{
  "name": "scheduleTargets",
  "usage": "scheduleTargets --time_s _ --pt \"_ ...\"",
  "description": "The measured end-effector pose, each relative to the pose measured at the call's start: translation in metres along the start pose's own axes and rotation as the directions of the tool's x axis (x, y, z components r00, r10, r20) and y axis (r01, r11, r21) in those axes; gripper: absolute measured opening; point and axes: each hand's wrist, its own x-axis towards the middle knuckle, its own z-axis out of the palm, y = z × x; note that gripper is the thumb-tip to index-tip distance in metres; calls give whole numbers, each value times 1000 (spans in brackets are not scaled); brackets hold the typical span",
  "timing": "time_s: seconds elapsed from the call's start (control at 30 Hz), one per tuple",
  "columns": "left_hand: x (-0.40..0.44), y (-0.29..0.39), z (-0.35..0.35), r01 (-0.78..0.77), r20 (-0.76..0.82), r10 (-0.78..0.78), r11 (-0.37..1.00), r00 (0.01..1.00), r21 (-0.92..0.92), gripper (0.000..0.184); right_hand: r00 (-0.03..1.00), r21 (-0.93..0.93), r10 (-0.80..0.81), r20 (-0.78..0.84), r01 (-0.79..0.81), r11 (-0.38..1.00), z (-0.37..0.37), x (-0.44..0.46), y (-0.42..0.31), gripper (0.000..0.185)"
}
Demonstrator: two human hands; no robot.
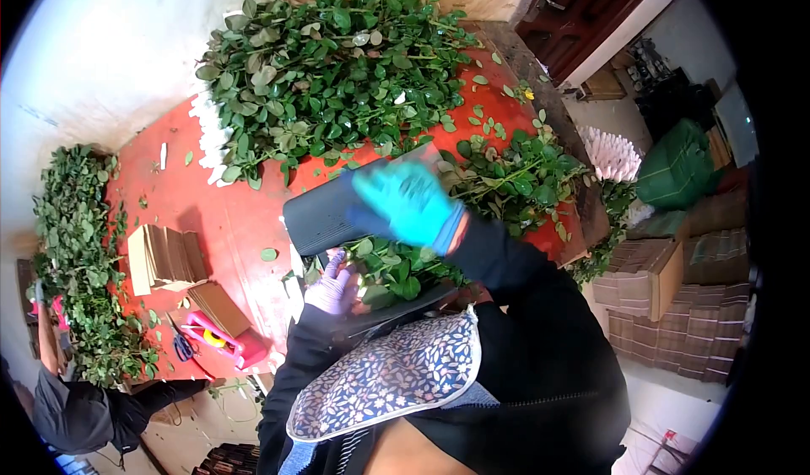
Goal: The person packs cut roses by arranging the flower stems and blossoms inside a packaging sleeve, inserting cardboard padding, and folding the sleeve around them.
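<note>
My right hand (409, 201), in a teal glove and blurred, is over the black ribbed sheet (325, 209); its fingers are smeared. Near the lower left end of that sheet is my left hand (331, 291), in a pale purple glove, its fingers extended beside a bundle of leafy stems (396, 271). The bundle lies between the raised sheet and a dark edge close to my body. Part of it is hidden under my right hand and sleeve.
Leafy stems (337, 78) are piled at the back of the red table (240, 222), with more (76, 256) at the left. Folded cardboard (164, 256), scissors (181, 346) and a pink tape dispenser (226, 340) lie left. Another person (76, 416) is lower left.
</note>
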Motion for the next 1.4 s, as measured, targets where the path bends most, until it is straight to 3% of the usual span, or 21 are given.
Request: scheduleTargets --time_s 0.07,0.1,0.17,0.2,0.27,0.3,0.37,0.4,0.47,0.5,0.53,0.57,0.73,0.93,0.97,1.0,1.07,1.1,1.2,1.27,1.4 --pt "0 -5 2 18 15 -19 1000 1000 9 43 984 26 173 43 -175 984 15 2 38 66" --pt "0 -11 6 18 15 -18 1000 1000 -4 45 908 82 272 319 -312 946 19 6 52 63" --pt "3 -8 1 -1 -10 1 1000 1000 -6 45 916 346 122 381 -264 900 48 -4 78 66" --pt "5 -5 -4 -5 -6 5 1000 1000 -12 44 891 811 203 407 -454 369 61 -1 83 68" --pt "4 -7 -1 -2 -30 2 1000 1000 -16 42 956 990 255 143 -138 -35 16 -1 59 72" --pt "5 -7 -1 7 -25 -7 1000 1000 -16 41 962 975 274 6 54 -214 -8 -1 47 74" --pt "7 -5 -7 57 77 -50 995 996 -87 46 973 744 133 189 -53 -667 -18 -12 43 73" --pt "21 1 -17 82 195 -82 997 977 10 46 974 742 124 187 -57 -668 -15 -18 50 73" --pt "34 5 -25 71 230 -74 997 971 20 44 836 836 -397 379 -493 -240 6 -27 65 68" --pt "39 6 -26 67 227 -68 998 971 8 43 786 664 -284 550 -617 -423 20 -23 49 57" --pt "42 7 -25 67 224 -63 998 972 -8 41 895 927 -249 370 -374 35 19 -18 34 50" --pt "41 7 -24 67 225 -59 997 973 -28 40 935 882 -311 169 -3 472 21 -13 22 44" --pt "23 -14 -10 86 149 -64 985 987 -148 35 753 466 -302 584 -7 885 61 -12 -19 51" --pt "-117 -134 31 215 -344 -352 901 871 -378 30 696 287 -395 599 273 918 130 -62 -22 49" --pt "-120 -103 -32 485 -355 -459 874 814 -19 31 715 227 -396 576 325 918 140 -74 -24 52" --pt "-128 -91 -58 574 -583 -393 803 711 159 39 724 224 -341 600 257 940 108 -67 -36 60" --pt "-122 -81 -100 827 -696 -524 531 491 183 59 692 150 -298 657 267 952 100 -67 -42 69" --pt "-122 -95 -100 864 -796 -395 409 458 294 64 679 130 -279 679 263 956 101 -68 -41 74" --pt "-118 -135 -101 930 -746 -556 202 366 306 58 693 130 -263 671 239 962 95 -66 -42 73" --pt "-124 -161 -104 864 -503 -777 103 379 493 69 703 116 -265 660 253 961 95 -67 -45 73" --pt "-146 -168 -97 930 -659 -659 299 363 213 45 726 102 -273 631 272 957 101 -75 -44 72"
